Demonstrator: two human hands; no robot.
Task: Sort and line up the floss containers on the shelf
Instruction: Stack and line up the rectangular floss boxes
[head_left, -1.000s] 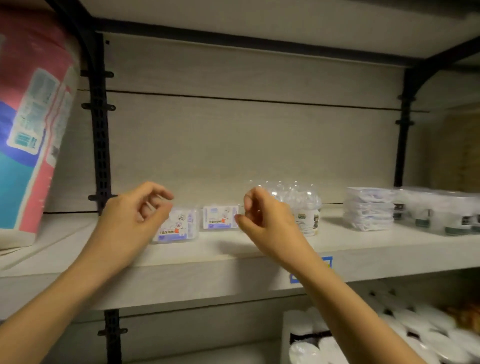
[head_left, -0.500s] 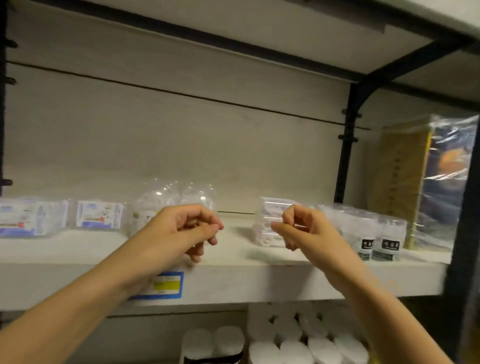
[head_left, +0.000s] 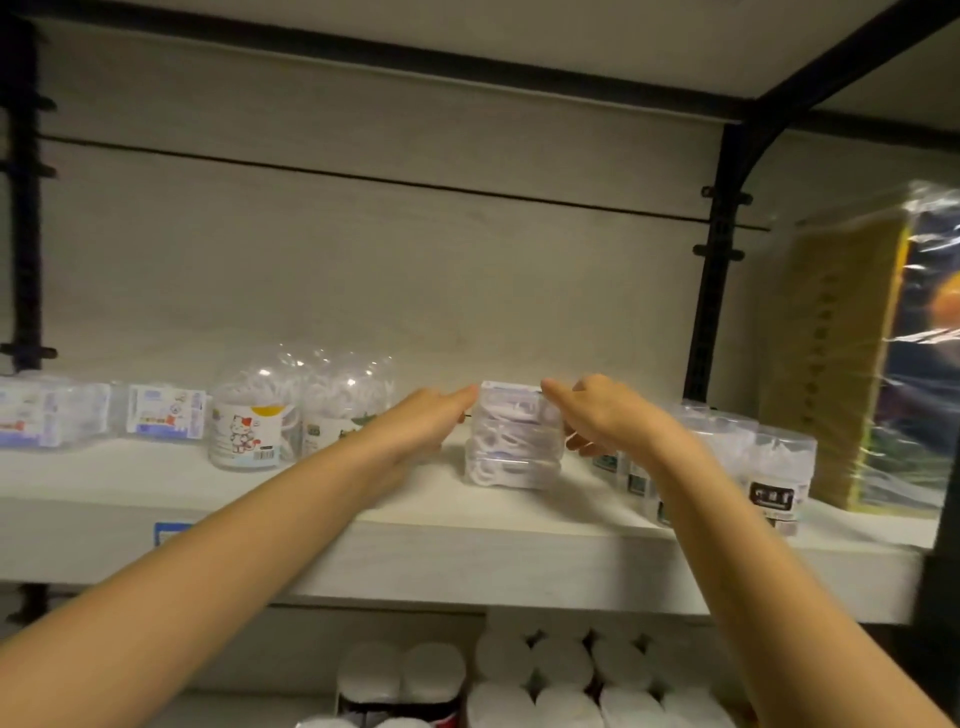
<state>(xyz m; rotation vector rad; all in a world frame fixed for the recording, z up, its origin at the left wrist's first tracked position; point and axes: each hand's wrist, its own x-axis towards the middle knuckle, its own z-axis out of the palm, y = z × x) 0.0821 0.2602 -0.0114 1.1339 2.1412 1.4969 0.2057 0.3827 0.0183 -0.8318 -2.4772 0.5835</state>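
Observation:
A stack of clear flat floss packs (head_left: 511, 447) stands mid-shelf on the pale shelf board (head_left: 467, 561). My left hand (head_left: 423, 428) presses its upper left side, index finger at the top corner. My right hand (head_left: 608, 415) grips the upper right corner, fingers over the top and down the side. Left of the stack stand two domed clear floss jars, one with a cat label (head_left: 244, 431) and one behind my left wrist (head_left: 340, 410). Flat blue-labelled floss boxes (head_left: 166, 415) lie further left. Clear tubs with black labels (head_left: 774, 467) sit to the right, partly hidden by my right arm.
A tall yellow plastic-wrapped package (head_left: 852, 364) leans at the far right. A black upright (head_left: 717, 260) rises behind the tubs. A blue price tag (head_left: 169, 532) is on the shelf's front edge. White rolls (head_left: 561, 670) fill the lower shelf.
The view swung right along the shelf. Both hands, held loosely curled in front of the shelf before, have reached forward and closed on either side of the stack of flat floss packs.

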